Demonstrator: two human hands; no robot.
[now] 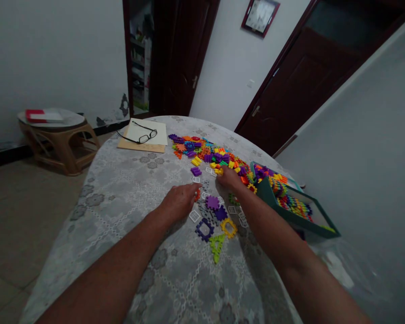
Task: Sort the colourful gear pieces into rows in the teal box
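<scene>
My left hand is low over the table, fingers closed around an orange interlocking block that is partly hidden by them. Farther right, my right hand pinches a yellow block at the edge of a colourful pile of blocks. Between the hands and nearer me lie a purple square piece, a dark purple frame, a yellow frame and a lime-green triangle. Small white window pieces and grey bits are scattered around them.
A green-edged box full of blocks stands at the table's right. Eyeglasses rest on papers at the far left of the patterned tablecloth. A stool with a red-and-white item stands beyond the table.
</scene>
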